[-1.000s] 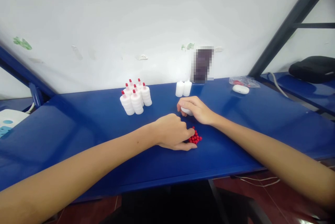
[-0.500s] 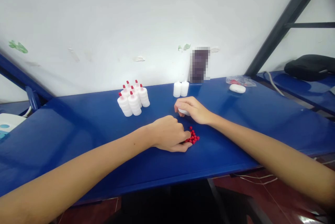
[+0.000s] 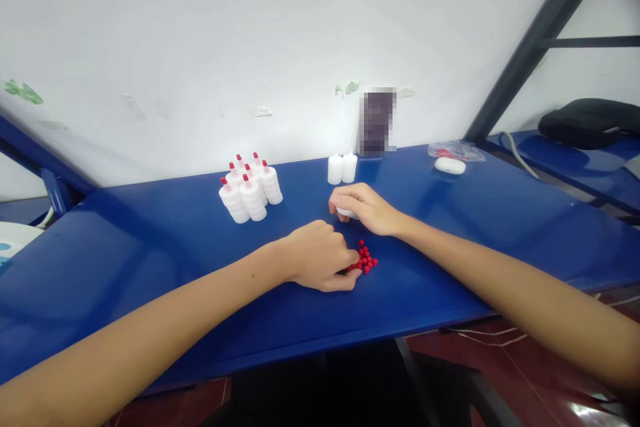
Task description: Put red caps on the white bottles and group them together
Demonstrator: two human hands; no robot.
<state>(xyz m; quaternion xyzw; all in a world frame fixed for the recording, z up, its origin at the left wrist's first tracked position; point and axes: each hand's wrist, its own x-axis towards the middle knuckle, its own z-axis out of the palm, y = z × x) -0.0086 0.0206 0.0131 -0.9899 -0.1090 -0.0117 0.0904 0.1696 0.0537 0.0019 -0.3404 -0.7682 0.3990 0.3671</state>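
Small red caps lie in a loose pile on the blue table. My left hand is over the pile's left side, its fingers curled and red caps showing between thumb and forefinger. Just behind the pile, my right hand is wrapped around a white bottle lying tilted in the palm; most of it is hidden by the fingers. Further back stand two white bottles without caps. On the left, several white bottles with red tips stand upright in a tight group.
A white rounded case sits at the back right, in front of a clear plastic bag with red pieces. A blurred dark panel leans on the wall. Dark metal posts rise at right, and a black bag lies beyond.
The whole view has shifted slightly, so everything sits a little further left. Both hands keep nearly the same pose over the table.
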